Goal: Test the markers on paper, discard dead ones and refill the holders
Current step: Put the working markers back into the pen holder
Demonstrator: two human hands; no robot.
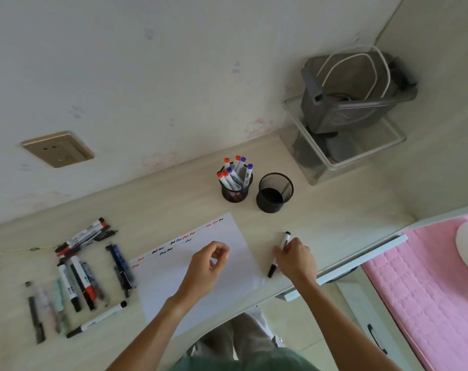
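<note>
A white sheet of paper lies on the pale desk, with red, blue and black squiggles along its far edge. My left hand hovers over the sheet with curled fingers and holds nothing. My right hand grips a black-capped white marker just right of the paper. One mesh holder contains several red- and blue-capped markers. The second mesh holder beside it looks empty. A loose pile of markers and pens lies on the desk at the left.
A clear box with a grey bin stacked on it stands in the far right corner. A wall socket is at the left. The desk edge runs near my body; a pink mat lies on the right.
</note>
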